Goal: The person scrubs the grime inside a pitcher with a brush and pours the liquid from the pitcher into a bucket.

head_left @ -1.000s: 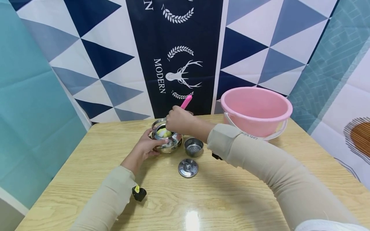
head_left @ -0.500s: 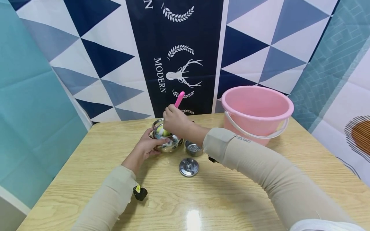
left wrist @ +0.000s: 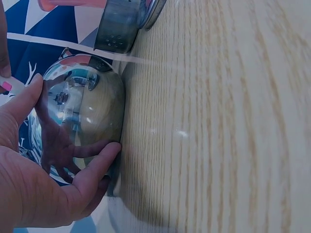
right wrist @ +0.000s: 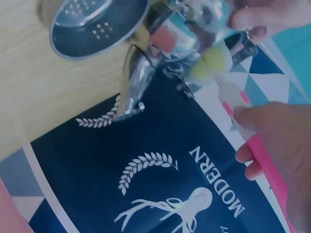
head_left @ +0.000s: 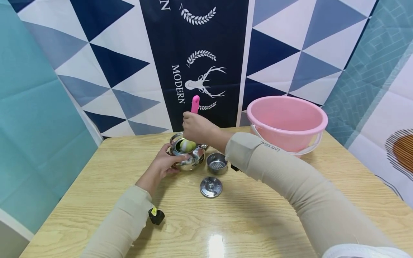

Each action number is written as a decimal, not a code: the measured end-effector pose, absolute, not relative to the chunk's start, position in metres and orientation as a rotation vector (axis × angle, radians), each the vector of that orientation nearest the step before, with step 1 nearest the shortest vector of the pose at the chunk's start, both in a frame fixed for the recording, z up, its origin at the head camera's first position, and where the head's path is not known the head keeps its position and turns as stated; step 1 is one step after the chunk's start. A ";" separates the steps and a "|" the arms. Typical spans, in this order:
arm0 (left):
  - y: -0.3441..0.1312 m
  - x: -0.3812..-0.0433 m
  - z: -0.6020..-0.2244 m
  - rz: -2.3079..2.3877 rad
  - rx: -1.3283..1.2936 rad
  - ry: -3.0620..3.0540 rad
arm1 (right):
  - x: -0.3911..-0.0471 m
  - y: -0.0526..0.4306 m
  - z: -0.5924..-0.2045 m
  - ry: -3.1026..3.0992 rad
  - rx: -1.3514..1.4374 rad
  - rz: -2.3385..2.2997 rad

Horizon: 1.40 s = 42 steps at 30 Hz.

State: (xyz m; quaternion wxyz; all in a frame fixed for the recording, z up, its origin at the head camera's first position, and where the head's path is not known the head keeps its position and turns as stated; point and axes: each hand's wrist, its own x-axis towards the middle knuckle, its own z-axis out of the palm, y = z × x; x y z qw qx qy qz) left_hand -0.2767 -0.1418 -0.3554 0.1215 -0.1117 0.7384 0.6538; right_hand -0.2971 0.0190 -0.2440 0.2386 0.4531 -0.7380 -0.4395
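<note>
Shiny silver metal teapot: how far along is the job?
Done: the round metal lid and perforated metal cup sit off it. In hand: the left hand grips the teapot; the right hand holds a pink-handled brush, yellowish sponge head at the opening. Remaining, perhaps: refitting cup and lid.

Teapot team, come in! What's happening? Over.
Left hand holds teapot. Right hand grips pink-handled brush, sponge end at teapot's mouth. Strainer and lid off, beside teapot; neither blocks the brush.

Teapot (head_left: 193,160) finished in mirror-bright metal; lid (head_left: 211,187) in glossy metal; strainer (head_left: 217,167) in metal pierced with holes. Smooth plastic seen on brush handle (head_left: 195,104), bucket (head_left: 288,140). Tabletop (head_left: 180,229) wood-grained, glossed. Sleeves (head_left: 280,172) seen as matt cloth.
</note>
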 end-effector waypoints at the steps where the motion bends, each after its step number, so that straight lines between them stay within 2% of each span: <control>1: -0.142 -0.277 -0.356 1.913 -0.325 2.154 | -0.297 0.019 -0.242 -2.027 1.261 -1.198; 7: -0.143 -0.276 -0.356 1.936 -0.317 2.135 | -0.295 0.017 -0.232 -2.170 1.329 -1.143; 16: -0.145 -0.275 -0.355 1.940 -0.302 2.137 | -0.296 0.016 -0.237 -2.372 1.278 -0.939; 30: -0.143 -0.275 -0.355 1.928 -0.296 2.137 | -0.297 0.009 -0.256 -2.204 1.109 -1.109; 42: -0.141 -0.272 -0.356 1.918 -0.281 2.170 | -0.297 0.013 -0.235 -2.177 1.282 -1.228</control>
